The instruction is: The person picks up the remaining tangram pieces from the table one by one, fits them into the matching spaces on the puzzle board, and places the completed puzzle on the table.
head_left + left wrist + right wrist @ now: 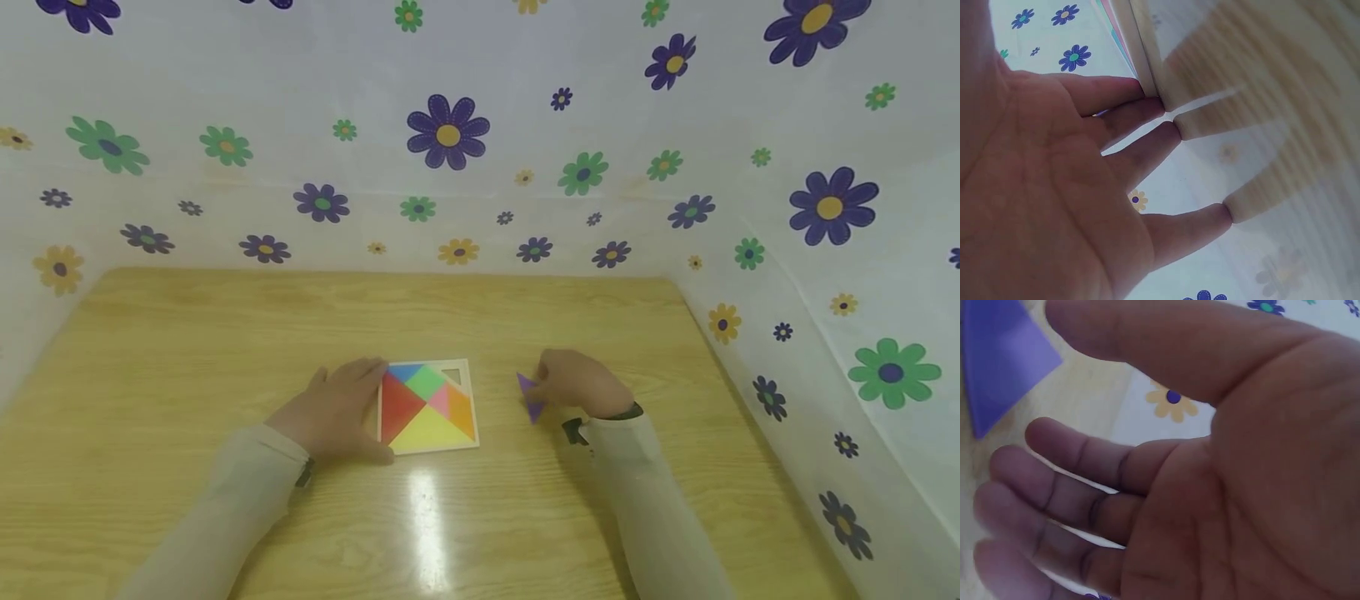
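A square tangram board [438,450] with a pale frame lies flat on the table, left of centre. Red, yellow, blue, green, pink and orange pieces fill most of it, and bare wood shows in a slot at its upper right. Along its left edge, my left hand [337,412] rests with spread fingers, the thumb by the near corner. In the left wrist view, straight fingertips [1225,212] touch the tabletop. To the right of the board is a purple triangle piece [533,410], beside my right hand [581,383]. The right wrist view shows that hand's fingers loosely bent, with the triangle [1004,356] past the thumb tip.
The wooden table [300,317] reaches back to a white flowered cloth [510,142] hanging upright behind it. The same cloth rises along the left and right sides. A bright reflection lies on the wood in front of the board.
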A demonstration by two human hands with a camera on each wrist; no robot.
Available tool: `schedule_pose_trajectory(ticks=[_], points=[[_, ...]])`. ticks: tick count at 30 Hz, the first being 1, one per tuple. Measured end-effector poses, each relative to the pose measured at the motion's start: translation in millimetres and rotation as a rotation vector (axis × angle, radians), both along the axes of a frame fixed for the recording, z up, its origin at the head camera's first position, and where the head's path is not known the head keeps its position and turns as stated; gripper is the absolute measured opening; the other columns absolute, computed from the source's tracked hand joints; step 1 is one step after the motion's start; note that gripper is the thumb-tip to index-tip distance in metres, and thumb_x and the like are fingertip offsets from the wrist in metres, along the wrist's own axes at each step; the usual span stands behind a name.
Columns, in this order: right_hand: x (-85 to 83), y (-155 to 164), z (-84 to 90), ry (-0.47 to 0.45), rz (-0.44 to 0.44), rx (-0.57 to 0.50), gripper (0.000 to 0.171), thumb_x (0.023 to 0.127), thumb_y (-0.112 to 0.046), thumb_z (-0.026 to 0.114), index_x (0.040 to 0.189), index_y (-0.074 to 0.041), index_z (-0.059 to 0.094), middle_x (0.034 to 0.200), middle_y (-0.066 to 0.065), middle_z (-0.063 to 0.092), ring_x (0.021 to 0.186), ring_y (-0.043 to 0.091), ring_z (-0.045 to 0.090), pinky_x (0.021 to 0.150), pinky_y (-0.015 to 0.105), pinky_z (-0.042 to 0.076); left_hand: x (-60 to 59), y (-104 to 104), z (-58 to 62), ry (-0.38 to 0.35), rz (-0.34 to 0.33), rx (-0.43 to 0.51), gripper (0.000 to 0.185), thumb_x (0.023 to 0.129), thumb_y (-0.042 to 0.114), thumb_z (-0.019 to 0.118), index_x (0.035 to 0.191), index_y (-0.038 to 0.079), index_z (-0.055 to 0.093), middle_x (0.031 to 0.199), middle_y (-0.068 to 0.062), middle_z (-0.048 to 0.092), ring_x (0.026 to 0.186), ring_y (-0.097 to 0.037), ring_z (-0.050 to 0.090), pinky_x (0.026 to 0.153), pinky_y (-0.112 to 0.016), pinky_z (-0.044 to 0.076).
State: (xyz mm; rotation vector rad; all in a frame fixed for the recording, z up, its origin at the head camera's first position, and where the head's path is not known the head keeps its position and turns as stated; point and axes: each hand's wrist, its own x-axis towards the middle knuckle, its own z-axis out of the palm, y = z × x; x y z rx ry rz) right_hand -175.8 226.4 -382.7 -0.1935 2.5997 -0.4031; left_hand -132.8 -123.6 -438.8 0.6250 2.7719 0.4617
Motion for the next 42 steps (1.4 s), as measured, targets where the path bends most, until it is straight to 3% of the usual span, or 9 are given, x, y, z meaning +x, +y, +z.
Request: schedule_pose_trajectory(ticks=[5,8,13,26,35,42], points=[[-0.4,-1.3,-5.8,-0.028,0.002,0.037,0.026,0.089,-0.03,0.077,0.069,-0.013,0.077,0.073,-0.002,0.068,0.067,0.014,0.05,0.062,0.027,0.041,0.2,0.5,0.9,-0.003,0.0,0.003,0.121,0.069,0.067,0.082,0.163,0.008,0.032,0.167,-0.011,0.033,0.154,-0.035,0.028,0.119,-0.073,0.02],[-1.0,-2.9,-7.4,-0.028,-0.001,0.046,0.027,0.088,-0.028,0.077,0.065,-0.015,0.076,0.063,-0.003,0.062,0.06,0.012,0.045,0.057,0.025,0.036,0.3,0.8,2.0,-0.001,-0.001,0.002,0.122,0.069,0.067,0.083,0.162,0.008,0.032,0.167,-0.011,0.033,0.154,-0.035,0.028,0.119,-0.073,0.019],[-2.5,-3.7,-10.5,-0.02,0.011,0.061,0.028,0.088,-0.028,0.076,0.063,-0.015,0.075,0.06,-0.006,0.054,0.06,0.012,0.043,0.058,0.026,0.035,0.2,0.6,2.7,0.007,-0.007,-0.006,0.123,0.069,0.068,0.082,0.162,0.007,0.032,0.167,-0.011,0.033,0.154,-0.035,0.028,0.119,-0.073,0.019],[-2.9,-4.9,-11.6,-0.022,0.06,0.052,0.024,0.089,-0.023,0.074,0.066,-0.015,0.077,0.068,-0.003,0.061,0.065,0.013,0.045,0.063,0.027,0.038,1.5,0.1,2.2,0.005,0.002,0.0,0.122,0.069,0.067,0.083,0.163,0.007,0.031,0.168,-0.012,0.032,0.154,-0.036,0.028,0.119,-0.073,0.019],[-1.3,-7.3,-9.5,-0.022,0.028,0.032,0.025,0.089,-0.023,0.076,0.066,-0.013,0.078,0.07,0.0,0.065,0.065,0.013,0.046,0.063,0.027,0.037,2.7,1.1,3.4,0.008,0.008,-0.001,0.121,0.069,0.065,0.085,0.162,0.007,0.033,0.167,-0.012,0.034,0.154,-0.036,0.029,0.118,-0.074,0.019],[-2.6,-9.0,-13.0,0.014,-0.046,0.051,0.023,0.087,-0.028,0.08,0.093,-0.008,0.07,0.088,0.004,0.064,0.081,0.019,0.054,0.07,0.03,0.044,2.1,1.1,4.6,0.002,0.007,0.002,0.12,0.069,0.065,0.084,0.162,0.007,0.033,0.167,-0.012,0.034,0.154,-0.036,0.028,0.118,-0.074,0.02]])
